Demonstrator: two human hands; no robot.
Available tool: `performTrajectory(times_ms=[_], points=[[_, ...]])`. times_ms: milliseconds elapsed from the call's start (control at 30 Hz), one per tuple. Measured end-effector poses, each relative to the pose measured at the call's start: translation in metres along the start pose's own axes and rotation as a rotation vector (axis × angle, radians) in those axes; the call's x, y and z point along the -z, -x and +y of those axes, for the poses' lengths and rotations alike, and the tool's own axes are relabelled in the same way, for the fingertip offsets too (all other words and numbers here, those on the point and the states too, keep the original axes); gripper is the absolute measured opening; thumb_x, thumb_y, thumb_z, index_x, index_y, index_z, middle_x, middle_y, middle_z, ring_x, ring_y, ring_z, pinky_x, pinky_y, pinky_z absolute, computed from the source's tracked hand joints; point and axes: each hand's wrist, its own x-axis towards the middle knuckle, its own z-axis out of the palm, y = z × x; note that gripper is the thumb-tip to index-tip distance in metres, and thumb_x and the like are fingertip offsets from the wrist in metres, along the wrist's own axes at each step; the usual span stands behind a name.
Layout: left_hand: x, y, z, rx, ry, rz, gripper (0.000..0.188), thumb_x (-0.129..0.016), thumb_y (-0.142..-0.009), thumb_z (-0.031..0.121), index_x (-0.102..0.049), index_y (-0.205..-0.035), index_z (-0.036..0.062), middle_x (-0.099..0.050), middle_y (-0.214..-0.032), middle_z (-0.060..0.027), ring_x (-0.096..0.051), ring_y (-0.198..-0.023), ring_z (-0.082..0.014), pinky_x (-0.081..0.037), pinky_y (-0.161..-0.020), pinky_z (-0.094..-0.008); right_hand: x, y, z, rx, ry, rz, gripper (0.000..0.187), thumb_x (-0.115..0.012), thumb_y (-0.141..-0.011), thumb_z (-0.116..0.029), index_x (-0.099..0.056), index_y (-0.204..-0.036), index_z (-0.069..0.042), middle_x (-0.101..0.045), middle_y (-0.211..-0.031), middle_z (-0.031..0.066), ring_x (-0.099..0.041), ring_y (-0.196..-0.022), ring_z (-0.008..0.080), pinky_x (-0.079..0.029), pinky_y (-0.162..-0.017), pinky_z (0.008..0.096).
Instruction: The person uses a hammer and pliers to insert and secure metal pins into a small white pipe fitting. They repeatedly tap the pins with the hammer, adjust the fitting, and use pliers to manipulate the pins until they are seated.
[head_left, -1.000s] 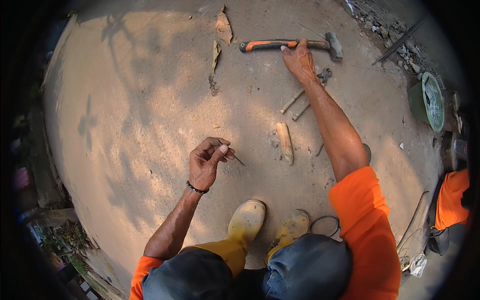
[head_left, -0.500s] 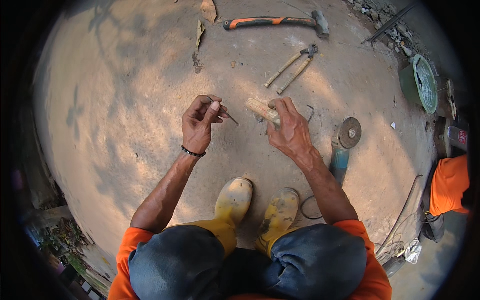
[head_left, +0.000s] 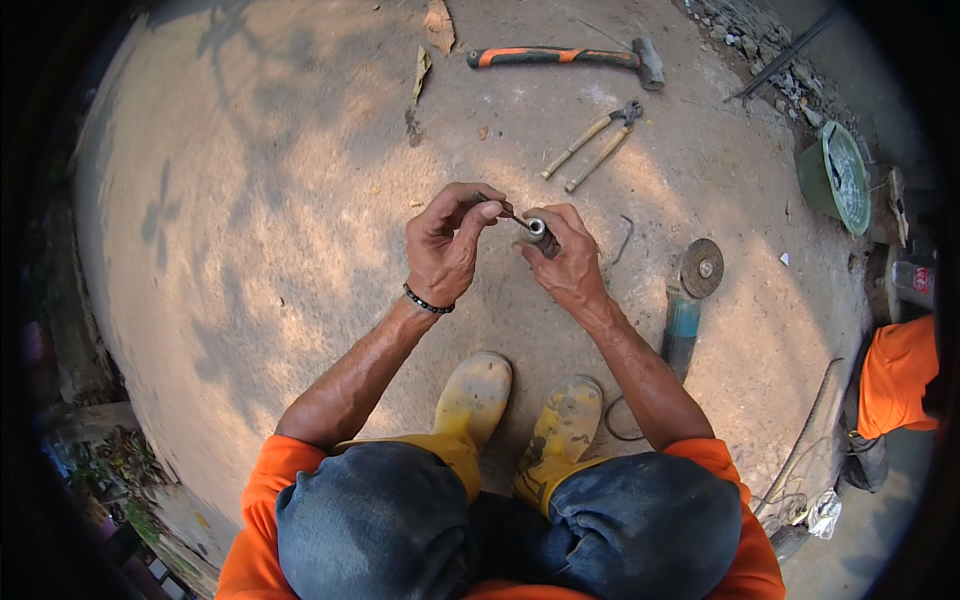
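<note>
Between the finger and thumb of my left hand [head_left: 441, 255] is a thin dark metal rod [head_left: 511, 214], its tip at the end of the piece in my other hand. My right hand [head_left: 571, 262] is closed round a short wooden handle [head_left: 537, 229]. Its end faces up and shows a pale metal ring with a dark hole; the rest of it is hidden by my fingers. I cannot tell whether the rod's tip enters the hole or only touches the rim. Both hands are held above the ground, close together.
Farther off lie a sledgehammer [head_left: 560, 56] and pincers [head_left: 592, 146]. Right of my hands are a bent metal hook [head_left: 626, 240] and an angle grinder [head_left: 683, 320]. A green bucket [head_left: 822, 180] lies tipped at the right, near a person in orange [head_left: 898, 375]. My yellow boots [head_left: 474, 395] are below.
My hands have come together. The left has moved right with the rod, and the right has turned the wooden handle so its ringed end faces up, meeting the rod's tip.
</note>
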Motion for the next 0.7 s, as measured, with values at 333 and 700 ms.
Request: performTrajectory(times_ms=[333, 700], points=[[0.001, 0.001, 0.002, -0.134, -0.451, -0.152, 0.013, -0.075, -0.103, 0.0, -0.079, -0.115, 0.0024, -0.082, -0.108, -0.0116, -0.08, -0.102, -0.0226, -0.067, -0.084, -0.0366, -0.007, 0.001, -0.005, 0.029, 0.048, -0.055, 0.041, -0.084, -0.093, -0.002, -0.072, -0.132, -0.001, -0.065, -0.123, 0.0115, -0.074, -0.107, 0.0267, -0.064, -0.086, 0.0385], [-0.01, 0.016, -0.015, -0.209, -0.432, -0.178, 0.031, -0.064, -0.097, -0.015, -0.074, -0.121, 0.0023, -0.081, -0.116, -0.0129, -0.082, -0.104, -0.0272, -0.069, -0.085, -0.0365, 0.0, -0.002, -0.008, -0.039, 0.045, -0.136, 0.037, -0.078, -0.094, 0.006, -0.072, -0.13, 0.0, -0.065, -0.122, 0.0123, -0.074, -0.109, 0.0289, -0.065, -0.088, 0.0381]])
